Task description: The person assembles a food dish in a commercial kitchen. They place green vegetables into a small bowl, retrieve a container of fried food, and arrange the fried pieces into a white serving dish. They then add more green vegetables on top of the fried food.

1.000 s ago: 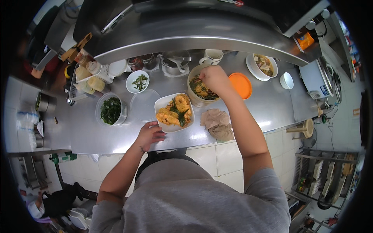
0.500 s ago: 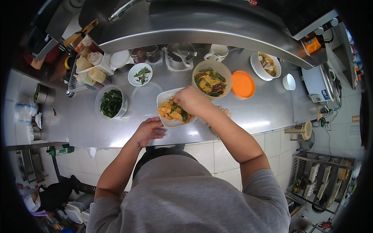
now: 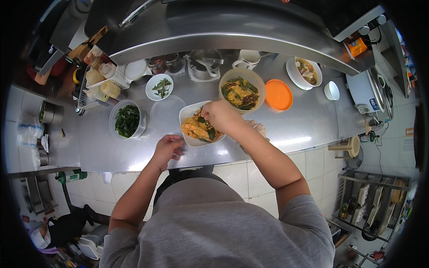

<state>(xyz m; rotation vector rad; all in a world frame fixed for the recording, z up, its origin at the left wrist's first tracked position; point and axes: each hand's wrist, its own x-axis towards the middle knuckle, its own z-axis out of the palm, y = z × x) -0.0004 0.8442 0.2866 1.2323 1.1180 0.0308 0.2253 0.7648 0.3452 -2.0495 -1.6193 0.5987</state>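
A white squarish bowl (image 3: 187, 139) near the counter's front edge holds orange-coated food with dark green leaves. Over its right side, my right hand (image 3: 221, 117) reaches in with fingertips pinched at a green leafy bit; what they grip is mostly hidden. Just left of the bowl hovers my left hand (image 3: 168, 149), loosely curled with fingers apart and nothing in it. Behind the right hand stands a round plastic tub (image 3: 263, 91) of similar orange food and leaves. A crumpled beige cloth (image 3: 257, 128) lies partly behind my right forearm.
Left of the bowl are a clear lid (image 3: 167, 114), a tub of green leaves (image 3: 127, 120) and a small bowl of leaves (image 3: 160, 88). An orange lid (image 3: 279, 95), a soup bowl (image 3: 308, 73) and a white cup (image 3: 331, 91) stand rightward. A steel shelf (image 3: 232, 38) overhangs the back.
My left hand has drawn slightly left from the bowl, its fingers a little more curled. My right hand stays over the bowl, with the leaves under its fingertips shifted slightly.
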